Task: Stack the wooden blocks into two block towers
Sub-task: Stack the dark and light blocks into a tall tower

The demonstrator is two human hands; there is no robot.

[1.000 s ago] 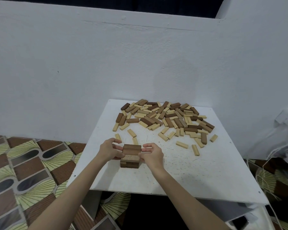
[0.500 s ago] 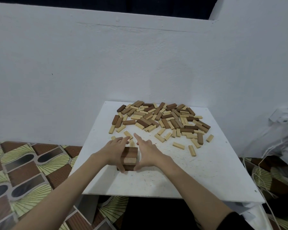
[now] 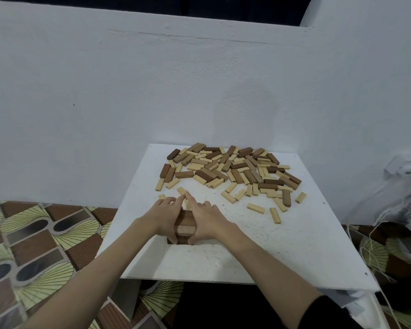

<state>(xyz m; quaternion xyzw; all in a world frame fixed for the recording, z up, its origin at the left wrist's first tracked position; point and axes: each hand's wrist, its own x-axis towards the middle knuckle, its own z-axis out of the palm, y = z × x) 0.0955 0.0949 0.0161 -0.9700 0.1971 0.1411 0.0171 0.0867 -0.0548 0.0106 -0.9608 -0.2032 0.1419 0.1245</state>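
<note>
**Squaring the first short tower**

Head view: your left hand [image 3: 164,218] and right hand [image 3: 206,220] press with fairly straight fingers against opposite sides of the low stack of dark brown wooden blocks [image 3: 185,227] near the white square board's [image 3: 282,252] front-left. The loose heap of tan and brown blocks [image 3: 233,172] lies behind it. The blocks look light, stiff and smooth; hold them by their long side faces, gently.

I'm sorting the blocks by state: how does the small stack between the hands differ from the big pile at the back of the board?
The stack is a few dark blocks layered squarely; the pile is many dark and pale blocks lying loose at all angles. Left hand and right hand press the stack's sides; nothing touches the pile. Both sit on the white board.
</note>
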